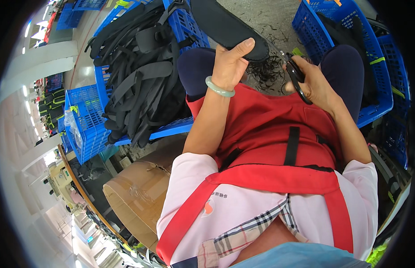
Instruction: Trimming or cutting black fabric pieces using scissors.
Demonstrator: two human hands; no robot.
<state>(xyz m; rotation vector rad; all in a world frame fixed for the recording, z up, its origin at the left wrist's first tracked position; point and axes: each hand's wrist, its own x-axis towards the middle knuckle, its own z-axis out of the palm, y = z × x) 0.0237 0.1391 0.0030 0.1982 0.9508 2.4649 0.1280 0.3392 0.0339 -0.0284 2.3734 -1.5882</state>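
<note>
My left hand (pixel 230 66), with a pale green bangle at the wrist, grips a black padded strap (pixel 232 24) near its rounded end, thumb on top. The strap stretches away from me past the top edge of the view. In my right hand (pixel 318 84) is a pair of scissors (pixel 295 71) with black handles, my fingers wrapped through the loops. Its blades point toward the strap's right edge, close to the rounded end. Whether they touch the strap, I cannot tell.
Left of my knees, a blue plastic crate (pixel 169 129) is heaped with black straps (pixel 142 82). Another blue crate (pixel 372 114) with black pieces stands at the right. Dark thread scraps (pixel 267 73) litter the floor between my legs. A cardboard box (pixel 138 192) sits at lower left.
</note>
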